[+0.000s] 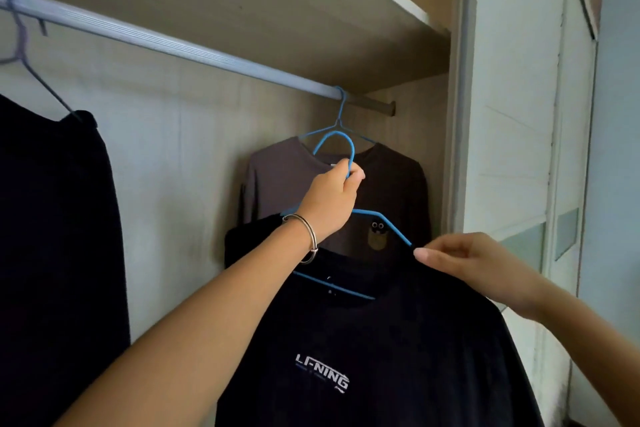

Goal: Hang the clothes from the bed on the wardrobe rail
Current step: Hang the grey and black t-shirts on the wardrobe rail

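Gripping the blue hanger by its hook, our left hand holds the black T-shirt below the rail; our right hand pinches its right shoulder. Its hem is cut off below.

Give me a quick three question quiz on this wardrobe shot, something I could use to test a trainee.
1. True or false: the hook of the blue hanger carrying the black Li-Ning T-shirt is already over the wardrobe rail.
2. Which hand holds that hanger by its neck? A) left hand B) right hand
3. Fill in: the right hand pinches the T-shirt at its ____.

Key:
1. False; the hook is below the rail.
2. A; the left hand has the grip, in front of the grey shirt already hung.
3. Shoulder.
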Demonstrator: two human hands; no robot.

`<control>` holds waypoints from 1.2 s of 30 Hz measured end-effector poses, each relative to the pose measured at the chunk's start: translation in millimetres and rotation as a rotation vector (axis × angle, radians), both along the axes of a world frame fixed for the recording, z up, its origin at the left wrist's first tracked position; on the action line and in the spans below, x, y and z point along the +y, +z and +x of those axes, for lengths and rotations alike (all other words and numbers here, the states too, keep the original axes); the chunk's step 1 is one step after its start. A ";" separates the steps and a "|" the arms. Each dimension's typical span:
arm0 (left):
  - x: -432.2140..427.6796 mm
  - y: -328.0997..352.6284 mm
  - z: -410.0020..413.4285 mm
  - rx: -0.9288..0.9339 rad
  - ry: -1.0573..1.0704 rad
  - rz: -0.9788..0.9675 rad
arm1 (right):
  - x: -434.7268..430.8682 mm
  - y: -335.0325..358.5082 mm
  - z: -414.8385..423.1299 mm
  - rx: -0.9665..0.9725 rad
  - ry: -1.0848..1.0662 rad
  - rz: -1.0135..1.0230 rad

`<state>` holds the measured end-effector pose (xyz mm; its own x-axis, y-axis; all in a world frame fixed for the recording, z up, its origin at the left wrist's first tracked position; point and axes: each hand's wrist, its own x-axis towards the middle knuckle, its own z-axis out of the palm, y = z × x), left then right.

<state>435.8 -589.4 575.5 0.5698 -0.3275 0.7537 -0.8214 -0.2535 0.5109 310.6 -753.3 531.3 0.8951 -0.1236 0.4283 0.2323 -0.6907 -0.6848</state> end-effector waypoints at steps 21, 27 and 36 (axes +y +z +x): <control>121.3 -48.9 165.0 0.044 0.212 0.163 | 19.3 18.6 136.1 -0.239 -0.050 -0.138; 118.5 -43.6 168.2 -0.003 0.196 0.164 | 10.5 19.0 148.1 -0.224 0.008 -0.097; 74.0 -10.1 152.5 -0.084 0.184 -0.065 | 9.3 37.6 157.7 -0.070 0.190 -0.086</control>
